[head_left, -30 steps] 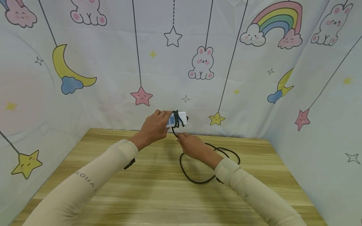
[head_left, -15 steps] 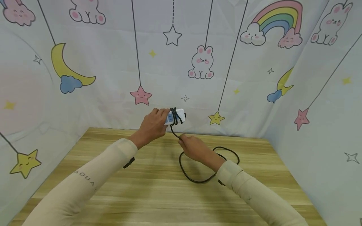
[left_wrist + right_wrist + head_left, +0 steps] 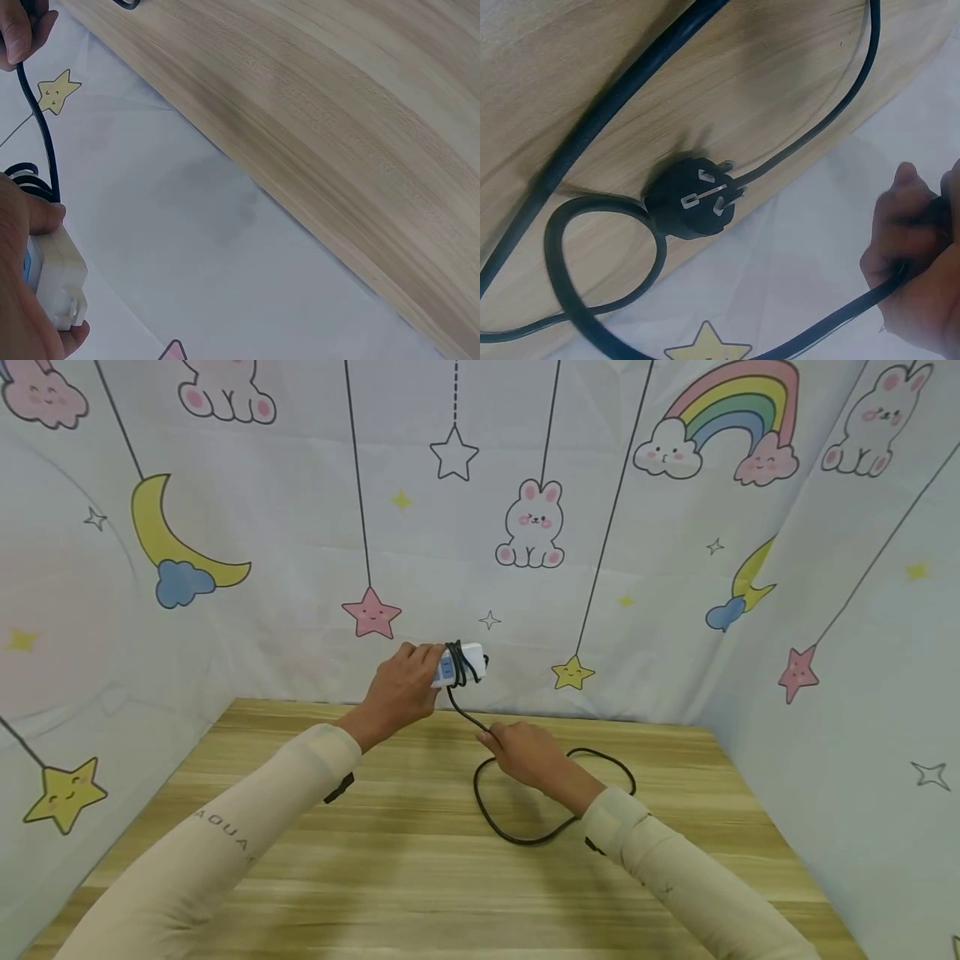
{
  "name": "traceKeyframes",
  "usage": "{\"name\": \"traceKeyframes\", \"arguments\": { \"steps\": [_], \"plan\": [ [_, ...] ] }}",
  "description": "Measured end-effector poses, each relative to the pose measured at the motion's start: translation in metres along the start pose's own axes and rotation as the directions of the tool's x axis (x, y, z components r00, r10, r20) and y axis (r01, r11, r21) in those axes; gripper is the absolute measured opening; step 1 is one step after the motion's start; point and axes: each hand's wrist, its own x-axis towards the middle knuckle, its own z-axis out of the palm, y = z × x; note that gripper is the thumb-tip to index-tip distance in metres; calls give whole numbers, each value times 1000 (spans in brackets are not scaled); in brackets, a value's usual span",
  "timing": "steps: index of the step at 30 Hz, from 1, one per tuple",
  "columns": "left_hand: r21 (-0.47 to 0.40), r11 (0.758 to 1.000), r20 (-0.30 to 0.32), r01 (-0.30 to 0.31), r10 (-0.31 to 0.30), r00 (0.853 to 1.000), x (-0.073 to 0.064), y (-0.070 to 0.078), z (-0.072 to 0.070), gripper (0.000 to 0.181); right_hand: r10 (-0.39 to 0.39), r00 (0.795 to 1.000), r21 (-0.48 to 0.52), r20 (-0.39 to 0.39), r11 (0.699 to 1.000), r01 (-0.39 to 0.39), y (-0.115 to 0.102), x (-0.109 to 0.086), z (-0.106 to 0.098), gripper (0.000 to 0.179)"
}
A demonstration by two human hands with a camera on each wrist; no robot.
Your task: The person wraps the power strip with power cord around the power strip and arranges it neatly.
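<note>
A white power strip with blue socket faces [image 3: 471, 658] is held up above the back of the table, gripped by my left hand [image 3: 402, 682]. Several turns of black cord [image 3: 457, 664] wrap round it. From the strip a taut stretch of this cord runs down to my right hand [image 3: 528, 753], whose thumb and fingers pinch it. In the left wrist view the strip's white end [image 3: 64, 277] shows between thumb and fingers. The right wrist view has a black plug [image 3: 694, 196] with metal prongs, lying near the table's edge beside a cord loop.
The rest of the cord [image 3: 517, 841] lies in a wide loop on the wood-grain table [image 3: 420, 877], under and around my right forearm. White cloth walls [image 3: 300, 527] with cartoon prints stand close behind the table and along both sides.
My right hand has moved a little right and down, away from the strip, and the cord between the hands has grown longer. The left hand with the strip has shifted slightly left and up.
</note>
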Motion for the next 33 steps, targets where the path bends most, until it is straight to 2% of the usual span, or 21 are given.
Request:
{"name": "traceKeyframes", "arguments": {
  "steps": [10,13,16,20,23,33],
  "plan": [
    [-18,999,36,46,-45,998,0,-6,0,69,-60,998,1,-19,998,60,0,-9,-2,29],
    [-16,999,35,48,-47,998,-1,-7,2,67,-80,996,-33,-29,996,79,1,-10,-2,27],
    [-8,999,42,45,-44,998,-2,-7,4,66,-140,988,-100,-64,986,133,3,-12,-2,25],
    [2,999,52,41,-41,998,-5,-5,5,67,-257,955,-195,-148,954,226,5,-13,-2,19],
    [2,1000,49,31,-31,998,-6,-3,8,66,-316,928,-246,-197,932,265,7,-12,-4,15],
    [6,1000,16,-18,18,1000,-11,1,13,62,-398,875,-315,-276,897,309,9,-9,-15,8]
  ]
}}
